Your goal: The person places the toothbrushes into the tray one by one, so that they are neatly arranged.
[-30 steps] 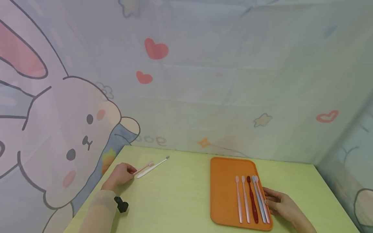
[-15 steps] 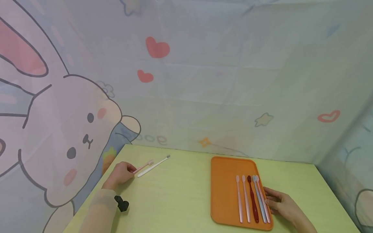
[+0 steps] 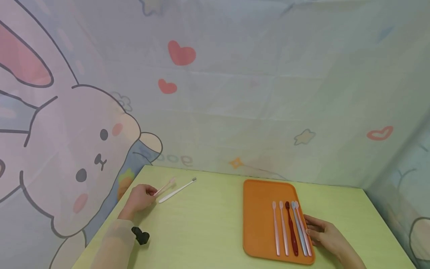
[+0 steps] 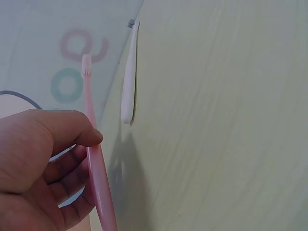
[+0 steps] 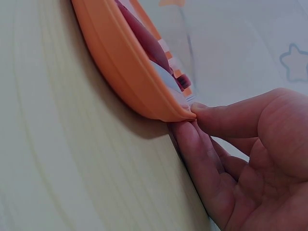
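My left hand [image 3: 140,198] pinches a pink toothbrush [image 4: 98,178] between thumb and fingers, its bristle head pointing away from me and raised off the table. Just right of it a white toothbrush [image 3: 177,191] with grey bristles lies on the table. At the right, my right hand [image 3: 327,235] grips the right rim of an orange tray [image 3: 258,224], thumb on top and fingers beneath in the right wrist view. Along the tray's right half lie several toothbrushes: pale pink ones [image 3: 283,233], a dark red one [image 3: 291,231] and a light blue one [image 3: 300,231].
The pale yellow-green table [image 3: 201,224] runs back to a cloth backdrop [image 3: 235,93] printed with a rabbit and hearts. A small black object [image 3: 140,236] sits at the left wrist.
My left hand has lifted the pink toothbrush slightly, and its head tips upward and away. My right hand keeps its grip on the tray, which stays in place.
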`<state>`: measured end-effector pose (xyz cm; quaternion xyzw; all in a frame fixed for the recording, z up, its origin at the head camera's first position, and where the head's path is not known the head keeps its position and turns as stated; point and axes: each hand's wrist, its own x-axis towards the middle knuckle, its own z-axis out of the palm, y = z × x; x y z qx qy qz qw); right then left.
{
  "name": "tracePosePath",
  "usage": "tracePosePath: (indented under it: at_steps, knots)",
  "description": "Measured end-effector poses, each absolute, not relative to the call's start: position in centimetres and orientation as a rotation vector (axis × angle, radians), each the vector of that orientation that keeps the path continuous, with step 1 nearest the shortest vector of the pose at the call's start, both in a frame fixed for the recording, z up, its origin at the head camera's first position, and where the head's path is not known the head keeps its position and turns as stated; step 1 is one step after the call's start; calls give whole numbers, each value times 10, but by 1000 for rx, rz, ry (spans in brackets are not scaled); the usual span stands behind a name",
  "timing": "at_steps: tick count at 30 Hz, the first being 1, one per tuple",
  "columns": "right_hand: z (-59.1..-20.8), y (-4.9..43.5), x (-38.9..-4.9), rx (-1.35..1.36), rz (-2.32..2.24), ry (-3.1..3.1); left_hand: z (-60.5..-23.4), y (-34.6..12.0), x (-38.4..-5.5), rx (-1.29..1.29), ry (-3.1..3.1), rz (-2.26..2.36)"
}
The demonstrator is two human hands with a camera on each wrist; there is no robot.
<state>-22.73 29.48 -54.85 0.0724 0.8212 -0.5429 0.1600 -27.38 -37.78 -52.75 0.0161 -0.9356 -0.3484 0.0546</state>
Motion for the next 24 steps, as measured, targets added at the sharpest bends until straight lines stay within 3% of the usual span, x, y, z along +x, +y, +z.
tracePosePath:
  at_steps: [24]
  knots:
    - [-549, 296, -227, 191, -1553, 2346, -513, -323, -277, -54, -2660, -1215]
